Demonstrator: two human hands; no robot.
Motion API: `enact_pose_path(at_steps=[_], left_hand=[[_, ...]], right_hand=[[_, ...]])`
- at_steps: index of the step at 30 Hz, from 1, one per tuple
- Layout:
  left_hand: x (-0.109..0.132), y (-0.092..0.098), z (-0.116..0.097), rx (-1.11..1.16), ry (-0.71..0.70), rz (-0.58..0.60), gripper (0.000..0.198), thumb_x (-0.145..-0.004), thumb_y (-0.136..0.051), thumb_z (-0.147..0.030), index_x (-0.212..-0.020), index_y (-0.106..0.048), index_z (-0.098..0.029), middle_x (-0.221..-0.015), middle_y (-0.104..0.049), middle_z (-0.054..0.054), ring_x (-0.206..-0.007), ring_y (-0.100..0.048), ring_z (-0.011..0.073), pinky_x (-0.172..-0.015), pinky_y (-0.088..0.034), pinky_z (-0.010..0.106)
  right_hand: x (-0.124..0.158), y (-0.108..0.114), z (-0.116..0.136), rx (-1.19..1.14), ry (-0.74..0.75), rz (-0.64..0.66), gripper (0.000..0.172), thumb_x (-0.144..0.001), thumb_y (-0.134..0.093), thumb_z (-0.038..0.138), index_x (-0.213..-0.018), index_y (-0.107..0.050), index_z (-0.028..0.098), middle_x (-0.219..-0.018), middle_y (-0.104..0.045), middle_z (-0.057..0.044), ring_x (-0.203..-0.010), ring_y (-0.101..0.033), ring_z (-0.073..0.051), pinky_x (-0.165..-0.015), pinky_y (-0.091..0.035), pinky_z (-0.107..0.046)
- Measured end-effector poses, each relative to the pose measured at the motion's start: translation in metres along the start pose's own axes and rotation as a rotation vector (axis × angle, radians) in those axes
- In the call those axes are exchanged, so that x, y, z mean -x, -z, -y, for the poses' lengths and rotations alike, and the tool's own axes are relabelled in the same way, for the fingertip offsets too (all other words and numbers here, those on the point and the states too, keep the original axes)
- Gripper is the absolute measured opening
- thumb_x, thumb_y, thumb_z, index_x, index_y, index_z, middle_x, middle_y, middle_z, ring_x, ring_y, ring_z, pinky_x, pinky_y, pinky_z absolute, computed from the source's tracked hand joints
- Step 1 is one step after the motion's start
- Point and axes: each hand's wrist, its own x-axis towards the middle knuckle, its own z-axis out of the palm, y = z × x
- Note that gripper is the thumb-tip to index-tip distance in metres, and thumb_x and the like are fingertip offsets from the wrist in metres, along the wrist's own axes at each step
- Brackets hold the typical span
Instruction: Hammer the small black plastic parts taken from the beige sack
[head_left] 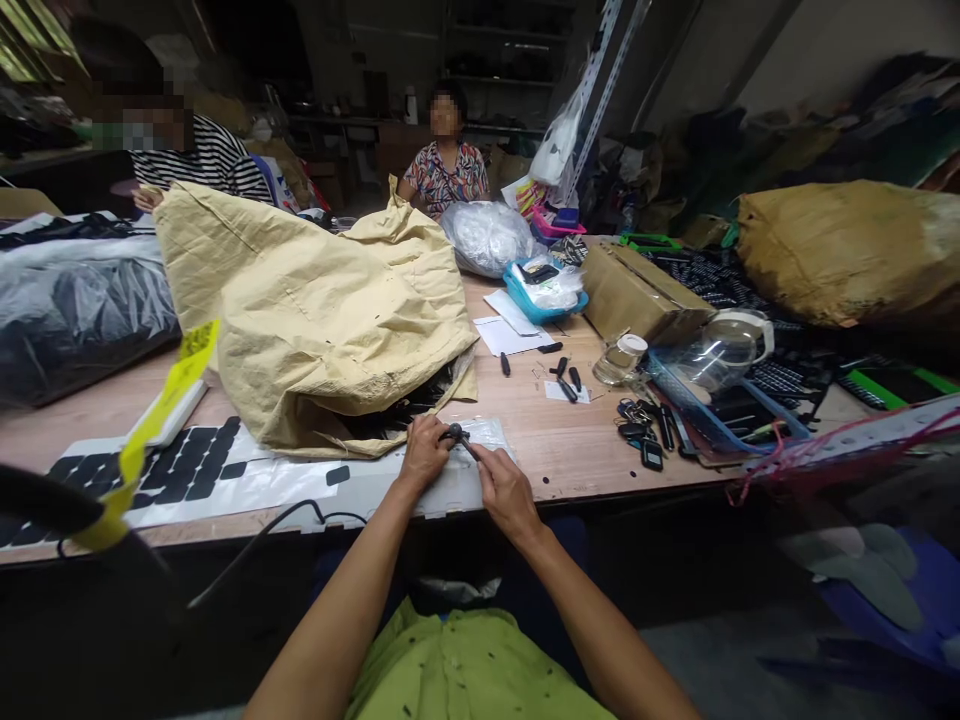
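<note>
My left hand is closed, its fingertips on a small black part above the table's front edge. Close beside it, my right hand pinches a slim dark piece that meets the black part; where one ends and the other begins is too small to tell. Under both hands lies a pale flat sheet. Just beyond them a large beige sack lies with its mouth toward me, dark pieces showing inside. To the left, black stick-on pads cover a white backing sheet.
Right of my hands are small black pieces, key fobs, a glass jar and a blue tray. Behind stands a cardboard box. A yellow strip hangs at left. Two people sit across the table.
</note>
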Motion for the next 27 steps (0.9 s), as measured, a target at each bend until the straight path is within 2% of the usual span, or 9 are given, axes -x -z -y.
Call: enact_pose_path(at_steps=[4,11,14,20,24,27], left_hand=[[0.0,-0.001,0.001,0.014,-0.005,-0.004,0.018,-0.079,-0.068,-0.01,-0.086,-0.075,-0.024,-0.085,-0.062,0.003,-0.095,-0.054,0.0231,-0.087,-0.042,0.037],[-0.001,-0.001,0.002,0.017,-0.006,0.005,0.018,-0.078,-0.066,-0.009,-0.085,-0.075,-0.023,-0.087,-0.063,0.004,-0.097,-0.054,0.0237,-0.087,-0.042,0.038],[0.0,-0.002,0.003,0.022,-0.013,0.001,0.017,-0.078,-0.065,-0.01,-0.085,-0.074,-0.023,-0.087,-0.063,0.004,-0.097,-0.054,0.0239,-0.088,-0.042,0.039],[0.002,-0.006,0.007,0.027,-0.03,-0.034,0.018,-0.079,-0.063,-0.009,-0.085,-0.072,-0.023,-0.086,-0.063,0.004,-0.095,-0.054,0.0238,-0.087,-0.043,0.039],[0.001,-0.005,0.007,0.005,-0.061,-0.065,0.014,-0.081,-0.062,-0.011,-0.084,-0.07,-0.023,-0.088,-0.064,0.004,-0.095,-0.055,0.0242,-0.087,-0.044,0.039],[0.007,0.001,0.004,0.008,-0.134,-0.148,0.014,-0.086,-0.056,-0.016,-0.091,-0.067,-0.023,-0.096,-0.065,0.006,-0.097,-0.056,0.0249,-0.089,-0.045,0.041]], right_hand=[[0.002,0.002,-0.002,-0.015,-0.024,-0.04,0.04,-0.097,-0.04,0.019,-0.127,-0.066,0.024,-0.101,-0.069,-0.007,-0.093,-0.066,-0.018,-0.085,-0.054,-0.028],[-0.002,0.002,-0.015,0.032,-0.064,-0.077,0.04,-0.096,-0.039,0.017,-0.125,-0.066,0.025,-0.103,-0.069,-0.006,-0.096,-0.065,-0.017,-0.086,-0.052,-0.028],[-0.018,0.006,-0.032,0.176,-0.112,-0.097,0.04,-0.095,-0.041,0.016,-0.124,-0.067,0.025,-0.102,-0.068,-0.006,-0.094,-0.063,-0.018,-0.082,-0.05,-0.027],[-0.044,0.009,-0.064,0.599,-0.187,-0.004,0.034,-0.092,-0.052,0.014,-0.118,-0.07,0.027,-0.085,-0.061,-0.005,-0.081,-0.054,-0.018,-0.066,-0.037,-0.026],[-0.045,0.001,-0.066,0.689,-0.174,-0.022,0.033,-0.093,-0.051,0.016,-0.119,-0.068,0.024,-0.086,-0.058,-0.006,-0.081,-0.049,-0.019,-0.065,-0.032,-0.029],[-0.044,-0.004,-0.063,0.709,-0.173,-0.037,0.032,-0.092,-0.051,0.016,-0.118,-0.067,0.024,-0.087,-0.057,-0.006,-0.083,-0.048,-0.02,-0.066,-0.031,-0.03]])
